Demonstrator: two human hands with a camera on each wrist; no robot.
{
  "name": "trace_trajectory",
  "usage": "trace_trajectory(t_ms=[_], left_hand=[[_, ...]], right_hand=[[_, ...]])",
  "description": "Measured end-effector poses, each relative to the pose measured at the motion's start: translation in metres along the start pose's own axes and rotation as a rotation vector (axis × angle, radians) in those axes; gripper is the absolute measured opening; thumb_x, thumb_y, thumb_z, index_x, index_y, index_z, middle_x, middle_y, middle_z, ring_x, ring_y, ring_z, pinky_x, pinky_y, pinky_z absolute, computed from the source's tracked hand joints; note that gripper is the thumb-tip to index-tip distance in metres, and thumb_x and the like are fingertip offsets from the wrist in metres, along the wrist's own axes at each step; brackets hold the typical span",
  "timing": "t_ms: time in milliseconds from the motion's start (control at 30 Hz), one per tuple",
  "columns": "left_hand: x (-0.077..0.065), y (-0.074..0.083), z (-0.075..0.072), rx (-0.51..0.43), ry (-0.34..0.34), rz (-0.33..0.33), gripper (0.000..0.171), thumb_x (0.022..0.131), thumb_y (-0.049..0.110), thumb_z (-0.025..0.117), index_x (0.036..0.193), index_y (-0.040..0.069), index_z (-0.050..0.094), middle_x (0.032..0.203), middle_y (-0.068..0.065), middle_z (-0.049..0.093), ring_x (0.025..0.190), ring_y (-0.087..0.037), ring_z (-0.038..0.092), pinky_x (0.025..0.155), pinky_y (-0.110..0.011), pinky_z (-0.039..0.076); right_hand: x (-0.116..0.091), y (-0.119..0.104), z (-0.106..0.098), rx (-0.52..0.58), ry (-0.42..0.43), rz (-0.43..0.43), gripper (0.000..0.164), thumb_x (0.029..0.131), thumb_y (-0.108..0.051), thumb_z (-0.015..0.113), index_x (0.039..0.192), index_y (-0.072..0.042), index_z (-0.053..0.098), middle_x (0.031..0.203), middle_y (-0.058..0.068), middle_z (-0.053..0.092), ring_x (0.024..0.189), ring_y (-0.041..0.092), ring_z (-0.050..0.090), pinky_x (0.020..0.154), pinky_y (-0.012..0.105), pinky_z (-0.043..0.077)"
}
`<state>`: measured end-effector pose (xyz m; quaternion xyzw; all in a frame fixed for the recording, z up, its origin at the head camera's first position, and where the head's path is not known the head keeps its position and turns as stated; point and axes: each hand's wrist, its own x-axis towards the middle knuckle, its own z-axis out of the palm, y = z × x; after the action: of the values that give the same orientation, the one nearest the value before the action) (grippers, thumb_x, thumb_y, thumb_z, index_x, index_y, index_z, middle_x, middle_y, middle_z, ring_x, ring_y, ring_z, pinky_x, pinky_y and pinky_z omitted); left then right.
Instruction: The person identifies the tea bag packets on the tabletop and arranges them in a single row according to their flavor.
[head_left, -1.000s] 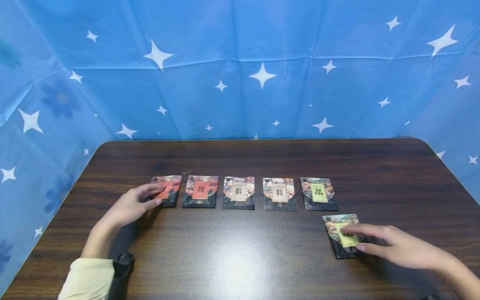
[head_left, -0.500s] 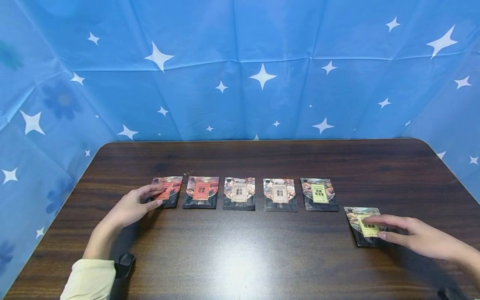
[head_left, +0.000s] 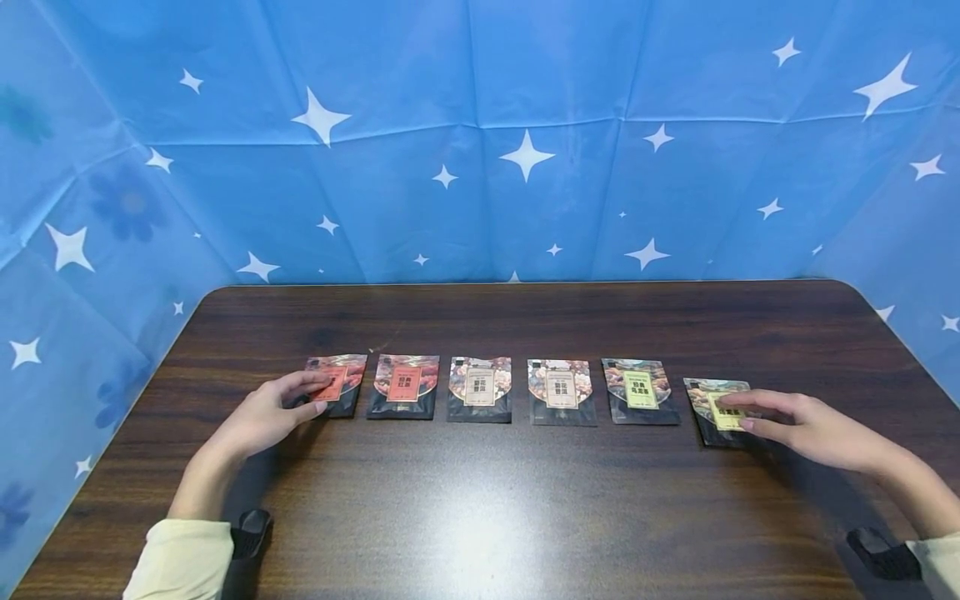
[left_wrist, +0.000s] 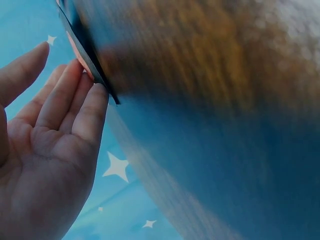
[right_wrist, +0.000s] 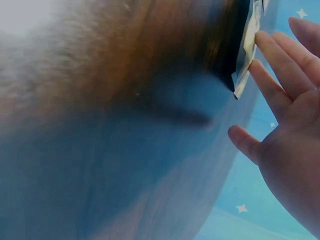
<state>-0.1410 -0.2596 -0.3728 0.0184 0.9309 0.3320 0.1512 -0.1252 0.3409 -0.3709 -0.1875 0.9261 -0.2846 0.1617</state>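
Note:
In the head view my left hand (head_left: 262, 414) rests its fingertips on the leftmost tea sachet (head_left: 348, 398), which has a red label and a black bottom. The left wrist view shows its fingers fairly straight against the face of that sachet (left_wrist: 92, 62). On the right, a tea sachet with a yellow-green label (head_left: 703, 398) lies slightly tilted under the fingertips of my right hand (head_left: 821, 429). Extended fingers of this hand press on the sachet (right_wrist: 246, 55) in the right wrist view, thumb spread away. Part of each touched sachet is hidden by fingers.
Between the hands, a row holds a second red-label sachet (head_left: 402, 387), two pale-label sachets (head_left: 480, 390) (head_left: 561, 392) and another yellow-green one (head_left: 641, 392). They lie flat on the dark wooden table (head_left: 375, 517). A blue star-printed cloth (head_left: 480, 200) hangs behind.
My right hand has slid the yellow-green sachet first rightward, then away from me, up to near the right end of the row. My left hand has stayed on the leftmost red-label sachet.

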Motion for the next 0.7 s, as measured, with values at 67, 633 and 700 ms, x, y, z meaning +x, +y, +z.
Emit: trace_trajectory(t_ms=[67, 633, 700], left_hand=[[0.000, 0.000, 0.000, 0.000, 0.000, 0.001, 0.049, 0.092, 0.023, 0.055, 0.134, 0.000, 0.041, 0.134, -0.030, 0.038, 0.124, -0.046, 0.033, 0.091, -0.059, 0.031], [0.000, 0.004, 0.000, 0.002, 0.011, 0.040, 0.041, 0.096, 0.016, 0.048, 0.133, -0.001, 0.043, 0.135, -0.029, 0.037, 0.123, -0.046, 0.034, 0.091, -0.059, 0.031], [-0.001, 0.004, 0.000, 0.003, 0.021, 0.051, 0.039, 0.096, 0.013, 0.045, 0.132, -0.001, 0.043, 0.134, -0.029, 0.039, 0.122, -0.045, 0.036, 0.091, -0.058, 0.032]], right_hand=[[0.005, 0.000, -0.002, -0.007, 0.012, -0.005, 0.035, 0.095, -0.021, 0.050, 0.126, -0.004, 0.052, 0.126, 0.020, 0.051, 0.108, 0.033, 0.053, 0.073, 0.030, 0.048], [0.020, 0.001, -0.005, -0.029, 0.066, -0.014, 0.032, 0.099, -0.016, 0.041, 0.125, -0.001, 0.053, 0.124, 0.021, 0.052, 0.114, 0.038, 0.047, 0.085, 0.050, 0.041], [0.019, 0.000, -0.006, -0.021, 0.075, -0.015, 0.034, 0.099, -0.017, 0.039, 0.125, -0.001, 0.053, 0.125, 0.020, 0.053, 0.114, 0.037, 0.047, 0.085, 0.050, 0.040]])
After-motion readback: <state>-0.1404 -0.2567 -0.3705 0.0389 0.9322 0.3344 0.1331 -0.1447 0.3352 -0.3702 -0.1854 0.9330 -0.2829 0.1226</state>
